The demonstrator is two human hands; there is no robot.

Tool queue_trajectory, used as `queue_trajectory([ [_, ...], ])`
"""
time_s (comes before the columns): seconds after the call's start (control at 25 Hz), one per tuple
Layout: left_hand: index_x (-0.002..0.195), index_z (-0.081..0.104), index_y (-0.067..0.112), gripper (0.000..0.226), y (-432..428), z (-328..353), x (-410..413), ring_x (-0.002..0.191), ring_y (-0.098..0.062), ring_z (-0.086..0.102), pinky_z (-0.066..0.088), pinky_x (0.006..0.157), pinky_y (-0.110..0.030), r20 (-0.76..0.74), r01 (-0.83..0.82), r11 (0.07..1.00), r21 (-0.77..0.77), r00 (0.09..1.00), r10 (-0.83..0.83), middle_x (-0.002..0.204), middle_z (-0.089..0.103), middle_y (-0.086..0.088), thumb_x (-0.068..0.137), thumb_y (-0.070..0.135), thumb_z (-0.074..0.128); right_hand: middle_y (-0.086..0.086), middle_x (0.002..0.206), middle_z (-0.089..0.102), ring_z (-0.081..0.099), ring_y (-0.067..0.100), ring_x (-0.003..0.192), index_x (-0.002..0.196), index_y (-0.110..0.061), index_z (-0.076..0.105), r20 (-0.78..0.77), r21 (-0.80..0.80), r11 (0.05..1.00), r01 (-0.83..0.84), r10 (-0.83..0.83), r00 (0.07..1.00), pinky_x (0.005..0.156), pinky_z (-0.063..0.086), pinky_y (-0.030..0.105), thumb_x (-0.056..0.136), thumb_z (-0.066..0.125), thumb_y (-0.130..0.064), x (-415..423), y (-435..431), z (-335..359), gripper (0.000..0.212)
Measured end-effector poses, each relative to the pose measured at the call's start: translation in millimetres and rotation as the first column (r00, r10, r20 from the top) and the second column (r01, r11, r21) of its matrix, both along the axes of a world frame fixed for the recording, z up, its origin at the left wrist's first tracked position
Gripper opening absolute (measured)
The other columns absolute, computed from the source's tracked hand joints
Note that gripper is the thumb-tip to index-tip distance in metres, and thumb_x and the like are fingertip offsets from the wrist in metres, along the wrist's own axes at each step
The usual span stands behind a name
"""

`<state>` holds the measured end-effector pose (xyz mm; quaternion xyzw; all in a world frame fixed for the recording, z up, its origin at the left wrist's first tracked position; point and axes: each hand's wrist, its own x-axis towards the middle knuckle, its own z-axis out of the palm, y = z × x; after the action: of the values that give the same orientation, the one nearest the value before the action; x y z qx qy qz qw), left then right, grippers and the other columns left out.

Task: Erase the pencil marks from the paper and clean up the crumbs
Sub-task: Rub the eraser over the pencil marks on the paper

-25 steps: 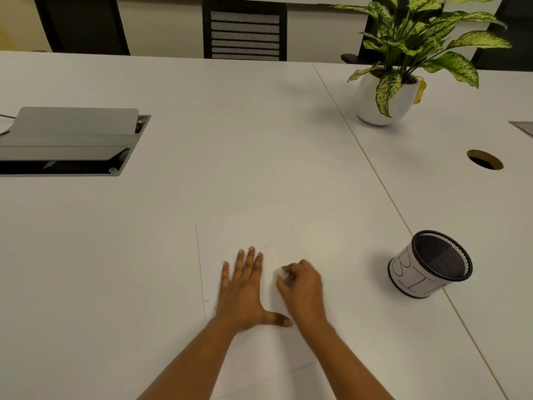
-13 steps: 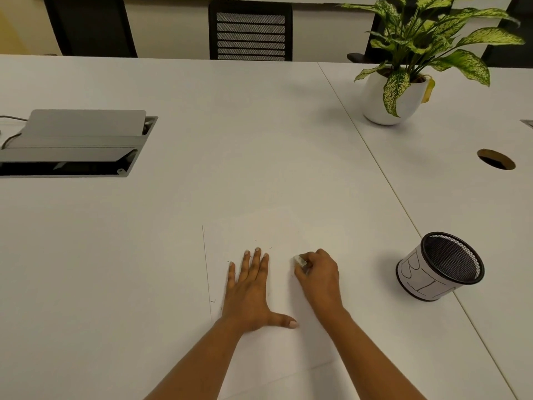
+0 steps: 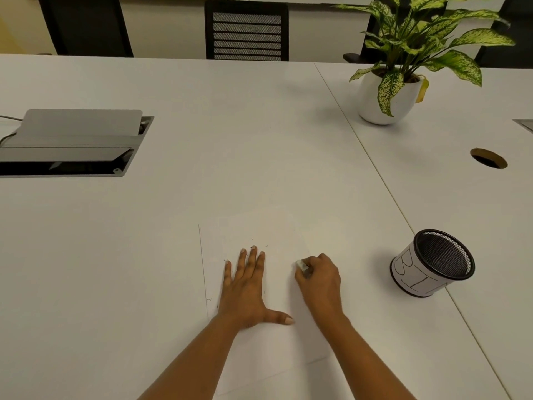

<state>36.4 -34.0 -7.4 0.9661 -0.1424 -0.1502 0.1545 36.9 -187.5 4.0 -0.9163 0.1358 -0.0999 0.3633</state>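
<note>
A white sheet of paper (image 3: 259,226) lies on the white table in front of me, hard to tell from the tabletop. My left hand (image 3: 248,287) presses flat on the paper, fingers spread. My right hand (image 3: 320,281) is closed around a small white eraser (image 3: 301,265), whose tip pokes out toward the paper's right side. A few tiny dark crumbs (image 3: 253,241) lie scattered beyond my left fingertips and near the paper's left edge. No pencil marks are clearly visible.
A black mesh pen cup (image 3: 432,264) wrapped in drawn-on paper stands to the right. A potted plant (image 3: 386,93) sits far right, a cable hole (image 3: 489,158) beside it. An open cable box (image 3: 72,142) is set into the table at left. Chairs stand beyond.
My right hand with the eraser has slid to the right, away from my left hand. The left hand stays pressed flat on the paper.
</note>
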Motion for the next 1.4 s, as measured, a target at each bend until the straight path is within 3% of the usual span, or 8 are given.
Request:
queue_trajectory([
  [0.2, 0.142, -0.023, 0.017, 0.13, 0.0, -0.4, -0.1, 0.131, -0.015, -0.035, -0.018, 0.111, -0.045, 0.021, -0.003, 0.998, 0.062, 1.0, 0.002, 0.149, -0.031, -0.001, 0.043, 0.087, 0.026, -0.002, 0.074, 0.046, 0.044, 0.004, 0.06, 0.084, -0.005, 0.066, -0.004, 0.076, 0.954, -0.29, 0.291, 0.957, 0.055, 0.034, 0.009, 0.083, 0.062, -0.02, -34.2, 36.3, -7.8, 0.015],
  [0.36, 0.14, -0.026, 0.019, 0.153, -0.3, 2.5, -0.9, 0.132, -0.016, -0.035, -0.023, 0.106, -0.045, -0.011, 0.003, 1.0, 0.025, 1.0, -0.003, 0.141, -0.037, 0.005, 0.019, 0.1, 0.018, 0.0, 0.075, 0.048, 0.045, 0.009, 0.061, 0.083, -0.004, 0.066, -0.006, -0.005, 0.991, -0.136, 0.136, 0.991, 0.053, 0.031, 0.006, 0.082, 0.063, -0.018, -21.8, 5.0, -5.0, 0.014],
  [0.52, 0.14, -0.026, 0.019, 0.155, -1.5, 4.5, 0.7, 0.131, -0.016, -0.036, -0.022, 0.107, -0.048, -0.026, 0.006, 1.0, 0.027, 1.0, -0.005, 0.138, -0.039, 0.006, 0.014, 0.101, 0.01, 0.002, 0.074, 0.05, 0.045, 0.01, 0.061, 0.081, -0.004, 0.066, -0.003, -0.022, 1.0, 0.004, -0.004, 1.0, 0.053, 0.029, 0.009, 0.083, 0.061, -0.017, -18.8, -14.0, -1.4, 0.013],
  [0.72, 0.142, -0.023, 0.017, 0.132, -0.1, 2.8, -0.9, 0.131, -0.013, -0.034, -0.02, 0.109, -0.047, -0.02, -0.005, 0.998, 0.069, 1.0, 0.007, 0.148, -0.032, 0.001, 0.056, 0.082, 0.053, 0.001, 0.068, 0.05, 0.046, 0.006, 0.058, 0.073, -0.005, 0.064, -0.021, 0.081, 0.983, -0.168, 0.17, 0.985, 0.052, 0.032, 0.008, 0.081, 0.063, -0.018, -45.0, 31.3, -6.5, 0.015],
  [0.88, 0.142, -0.023, 0.018, 0.152, -1.2, 5.1, -0.2, 0.132, -0.015, -0.035, -0.022, 0.107, -0.048, -0.024, 0.003, 0.999, 0.045, 1.0, -0.002, 0.144, -0.036, 0.005, 0.022, 0.101, 0.02, 0.004, 0.07, 0.052, 0.05, 0.016, 0.06, 0.074, -0.004, 0.065, -0.005, 0.04, 0.998, -0.038, 0.038, 0.999, 0.055, 0.033, 0.014, 0.08, 0.065, -0.016, -39.4, 5.4, -6.8, 0.013],
  [1.04, 0.141, -0.024, 0.018, 0.155, -0.8, 7.1, -0.2, 0.132, -0.016, -0.035, -0.021, 0.107, -0.049, -0.034, 0.0, 1.0, 0.028, 0.999, 0.001, 0.139, -0.039, 0.006, 0.014, 0.101, 0.01, 0.005, 0.072, 0.052, 0.05, 0.019, 0.064, 0.079, -0.003, 0.066, 0.011, 0.031, 0.993, 0.114, -0.114, 0.993, 0.054, 0.032, 0.017, 0.081, 0.064, -0.016, -28.7, -25.7, -4.1, 0.013],
  [1.28, 0.141, -0.025, 0.017, 0.155, -2.1, 6.0, 0.1, 0.132, -0.014, -0.035, -0.023, 0.106, -0.048, -0.023, 0.002, 0.999, 0.037, 1.0, -0.001, 0.139, -0.039, 0.006, 0.012, 0.099, 0.004, -0.005, 0.068, 0.043, 0.041, 0.001, 0.054, 0.074, -0.005, 0.064, 0.019, 0.01, 0.985, -0.17, 0.169, 0.985, 0.05, 0.031, 0.006, 0.08, 0.063, -0.013, -48.3, 18.7, -10.4, 0.011],
  [1.4, 0.14, -0.026, 0.017, 0.155, -1.7, 6.9, -0.2, 0.131, -0.015, -0.036, -0.023, 0.105, -0.048, -0.038, 0.006, 0.999, 0.034, 0.999, -0.005, 0.138, -0.04, 0.005, 0.014, 0.101, 0.009, -0.001, 0.07, 0.046, 0.04, 0.004, 0.054, 0.075, -0.004, 0.065, 0.026, -0.029, 0.995, -0.09, 0.091, 0.995, 0.05, 0.028, 0.007, 0.08, 0.064, -0.014, -32.5, -4.3, -9.4, 0.011],
])
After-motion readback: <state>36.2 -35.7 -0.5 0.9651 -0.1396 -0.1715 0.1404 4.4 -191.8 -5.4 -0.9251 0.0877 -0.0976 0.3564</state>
